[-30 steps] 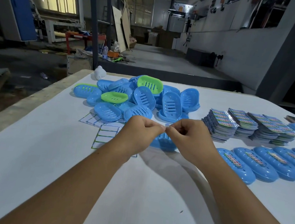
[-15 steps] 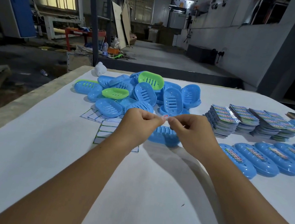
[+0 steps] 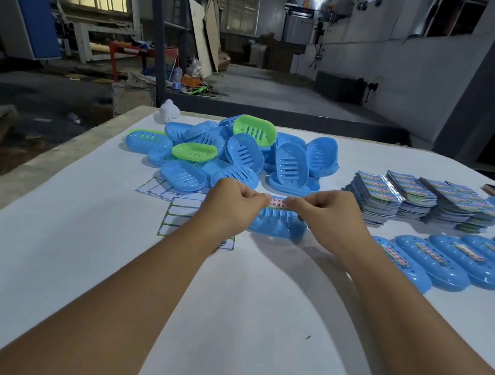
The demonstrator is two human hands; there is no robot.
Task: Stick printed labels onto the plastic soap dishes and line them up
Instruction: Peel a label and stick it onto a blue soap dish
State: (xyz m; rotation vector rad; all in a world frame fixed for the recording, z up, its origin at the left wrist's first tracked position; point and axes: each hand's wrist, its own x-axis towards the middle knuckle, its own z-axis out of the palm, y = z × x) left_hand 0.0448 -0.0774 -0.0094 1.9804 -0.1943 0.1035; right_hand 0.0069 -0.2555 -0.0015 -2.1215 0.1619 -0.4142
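Observation:
A printed label (image 3: 277, 203) with red characters is stretched between my two hands. My left hand (image 3: 231, 204) pinches its left end and my right hand (image 3: 327, 212) pinches its right end. Just below the label a blue soap dish (image 3: 277, 227) lies on the white table (image 3: 75, 259). A row of labelled blue dishes (image 3: 436, 263) runs along the right side. A heap of blue and green dishes (image 3: 237, 155) sits behind my hands.
Stacks of printed label sheets (image 3: 419, 199) stand at the right rear. Used backing sheets (image 3: 181, 210) lie under my left wrist. A small white object (image 3: 169, 111) sits at the far table edge. The table's left edge drops to the workshop floor.
My hands have drawn apart, and the label now shows stretched out between them. The view has shifted slightly.

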